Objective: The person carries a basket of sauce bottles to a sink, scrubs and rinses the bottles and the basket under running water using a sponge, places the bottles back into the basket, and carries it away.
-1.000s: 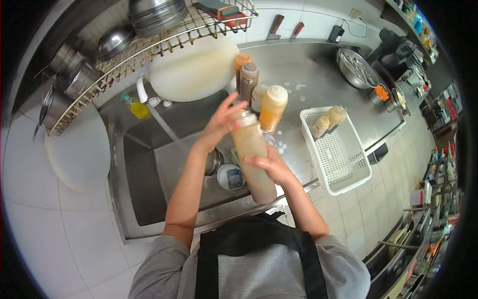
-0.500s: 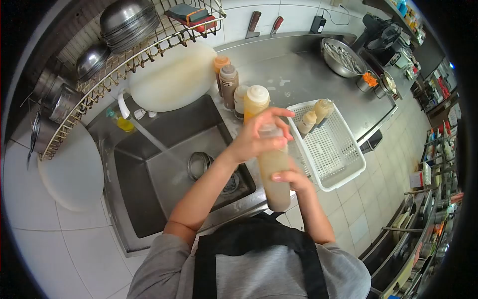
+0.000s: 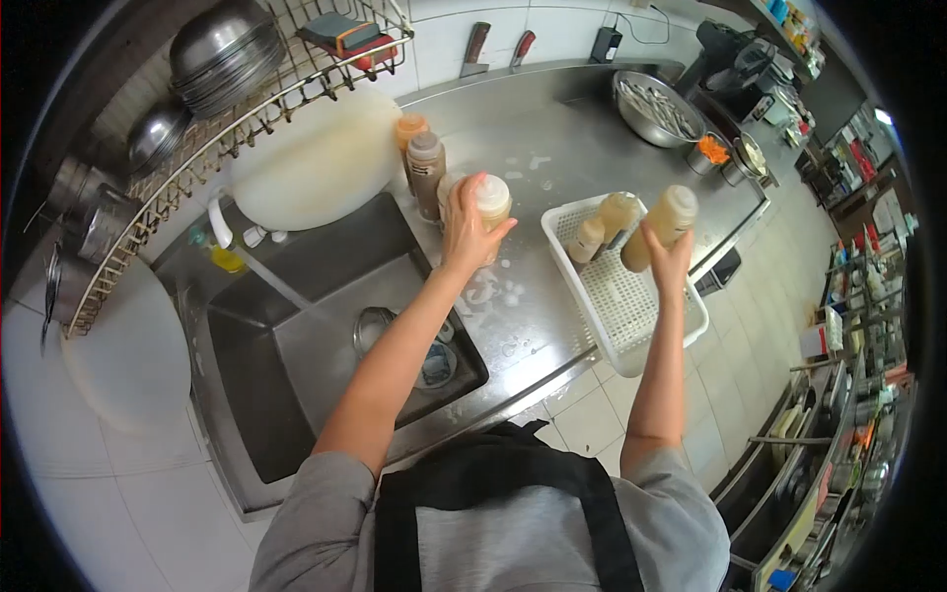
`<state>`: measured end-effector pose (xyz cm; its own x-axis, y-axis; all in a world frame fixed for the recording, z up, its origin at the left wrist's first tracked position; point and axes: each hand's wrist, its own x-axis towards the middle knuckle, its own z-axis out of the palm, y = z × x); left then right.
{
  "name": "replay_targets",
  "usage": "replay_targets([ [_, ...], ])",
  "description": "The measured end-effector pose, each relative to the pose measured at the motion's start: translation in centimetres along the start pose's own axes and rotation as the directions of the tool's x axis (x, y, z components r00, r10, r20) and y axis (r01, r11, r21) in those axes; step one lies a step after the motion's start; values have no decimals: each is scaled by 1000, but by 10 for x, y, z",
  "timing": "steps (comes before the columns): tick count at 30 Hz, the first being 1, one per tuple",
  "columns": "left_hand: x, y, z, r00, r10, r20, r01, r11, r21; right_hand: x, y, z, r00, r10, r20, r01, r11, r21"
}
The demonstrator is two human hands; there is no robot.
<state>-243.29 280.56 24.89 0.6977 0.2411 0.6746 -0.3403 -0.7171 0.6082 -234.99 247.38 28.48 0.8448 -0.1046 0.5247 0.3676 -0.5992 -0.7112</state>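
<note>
My right hand (image 3: 668, 259) is wrapped round a large squeeze bottle of pale brown sauce (image 3: 677, 213), held upright over the right side of the white basket (image 3: 631, 347). Two smaller bottles stand in the basket's far end: a small one (image 3: 586, 243) and a wider one (image 3: 619, 215). On the counter my left hand (image 3: 471, 229) grips the white-capped bottle (image 3: 493, 197), its palm hiding much of the body. Just left of it stand a brown sauce bottle (image 3: 427, 176) and an orange-capped one (image 3: 410, 128).
Water runs from the white tap (image 3: 219, 225) into the steel sink (image 3: 286, 365), which holds metal rings and a small dish. A wire rack (image 3: 247, 128) with bowls hangs upper left. A steel bowl (image 3: 656, 111) and small containers stand at the back right.
The large bottle has moved right, from in front of me to over the basket, in my right hand alone. My left hand has let go of it and taken hold of the white-capped bottle.
</note>
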Motion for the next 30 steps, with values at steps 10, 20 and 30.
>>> replay_targets([
  [10,-58,0,-45,993,70,-94,-82,988,-133,-2,53,39,989,147,29,-140,976,-166],
  [20,-100,-82,-212,800,-419,-430,397,906,-144,-5,-62,5,963,-251,-96,234,959,-162],
  [30,-106,-214,-324,505,-628,-592,579,755,-307,-53,-200,20,917,-396,55,394,918,45],
])
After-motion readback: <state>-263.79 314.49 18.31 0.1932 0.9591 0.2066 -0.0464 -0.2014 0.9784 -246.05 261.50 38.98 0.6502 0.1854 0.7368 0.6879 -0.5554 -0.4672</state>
